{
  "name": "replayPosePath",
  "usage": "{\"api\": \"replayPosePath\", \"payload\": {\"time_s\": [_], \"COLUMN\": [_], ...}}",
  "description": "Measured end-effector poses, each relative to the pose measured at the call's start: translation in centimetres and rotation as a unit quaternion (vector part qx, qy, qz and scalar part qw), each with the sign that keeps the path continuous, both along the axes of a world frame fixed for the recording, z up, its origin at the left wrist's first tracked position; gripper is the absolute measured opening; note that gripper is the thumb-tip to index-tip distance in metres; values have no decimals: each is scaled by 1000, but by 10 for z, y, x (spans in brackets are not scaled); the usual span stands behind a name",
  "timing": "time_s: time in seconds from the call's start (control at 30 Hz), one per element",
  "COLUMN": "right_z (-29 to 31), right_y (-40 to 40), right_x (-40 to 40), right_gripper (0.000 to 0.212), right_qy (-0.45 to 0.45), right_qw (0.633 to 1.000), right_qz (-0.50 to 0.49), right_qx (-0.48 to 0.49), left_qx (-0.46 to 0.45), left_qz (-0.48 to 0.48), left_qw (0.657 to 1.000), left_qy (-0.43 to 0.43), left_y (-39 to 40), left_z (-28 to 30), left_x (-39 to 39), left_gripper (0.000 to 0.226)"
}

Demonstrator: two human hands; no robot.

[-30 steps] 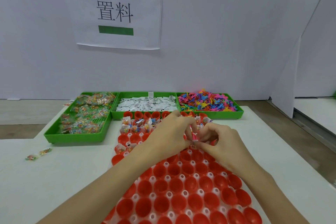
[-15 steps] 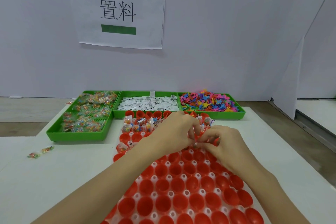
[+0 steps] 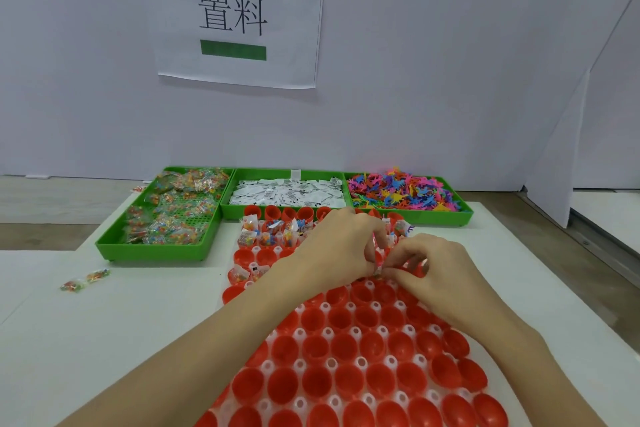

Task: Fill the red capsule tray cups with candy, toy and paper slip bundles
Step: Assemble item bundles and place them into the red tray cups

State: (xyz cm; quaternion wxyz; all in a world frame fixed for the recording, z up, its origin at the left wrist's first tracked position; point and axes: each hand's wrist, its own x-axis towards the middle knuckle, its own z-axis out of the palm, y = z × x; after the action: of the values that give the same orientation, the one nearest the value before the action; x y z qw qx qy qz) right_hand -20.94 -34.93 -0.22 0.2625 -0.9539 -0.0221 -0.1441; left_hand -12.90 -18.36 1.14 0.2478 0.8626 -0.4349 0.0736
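Note:
A tray of red capsule cups (image 3: 346, 354) lies in front of me on the white table. Several far-left cups hold candy, toy and paper slip bundles (image 3: 266, 236); the near cups are empty. My left hand (image 3: 341, 246) and my right hand (image 3: 426, 267) meet over the tray's far middle rows. Together their fingertips pinch a small bundle (image 3: 378, 269) just above a cup. Three green bins stand behind the tray: candy packets (image 3: 173, 215), paper slips (image 3: 287, 192) and coloured toys (image 3: 398, 192).
Two loose candy packets (image 3: 85, 280) lie on the table at the left. A white wall with a paper sign (image 3: 232, 15) stands behind the bins. The table's right edge (image 3: 561, 291) runs diagonally, with floor beyond it.
Both hands stay together over the far middle of the tray. They have lowered slightly toward the cups, and the fingers have shifted on the small bundle.

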Motion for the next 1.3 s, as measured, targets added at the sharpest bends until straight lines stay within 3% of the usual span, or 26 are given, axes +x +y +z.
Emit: {"api": "replayPosePath", "payload": {"time_s": [0.07,0.4,0.63,0.8,0.97,1.07,1.17,1.3], "right_z": [2,-5,-2,-5,-8,-7,-2,4], "right_y": [0,4,-1,0,5,3,2,-2], "right_x": [-2,1,0,0,1,1,0,-2], "right_gripper": [8,53,36,17,10,15,27,32], "right_qy": [-4,31,-15,5,-18,-22,-44,-70], "right_qw": [1000,999,998,998,1000,999,997,995], "right_qz": [9,12,12,25,9,10,5,-7], "right_qx": [-6,-28,57,50,6,21,61,71], "left_qx": [3,23,-65,-123,-80,-5,85,46], "left_qz": [1,9,38,147,301,374,332,312], "left_qw": [1000,1000,995,979,950,927,936,947], "left_qy": [-12,16,67,70,22,23,87,63], "left_y": [0,-1,26,87,159,198,217,221], "left_z": [0,2,14,20,14,5,-5,-11], "left_x": [0,-2,-3,13,42,57,60,60], "left_gripper": [25,21,8,7,8,12,11,6]}}
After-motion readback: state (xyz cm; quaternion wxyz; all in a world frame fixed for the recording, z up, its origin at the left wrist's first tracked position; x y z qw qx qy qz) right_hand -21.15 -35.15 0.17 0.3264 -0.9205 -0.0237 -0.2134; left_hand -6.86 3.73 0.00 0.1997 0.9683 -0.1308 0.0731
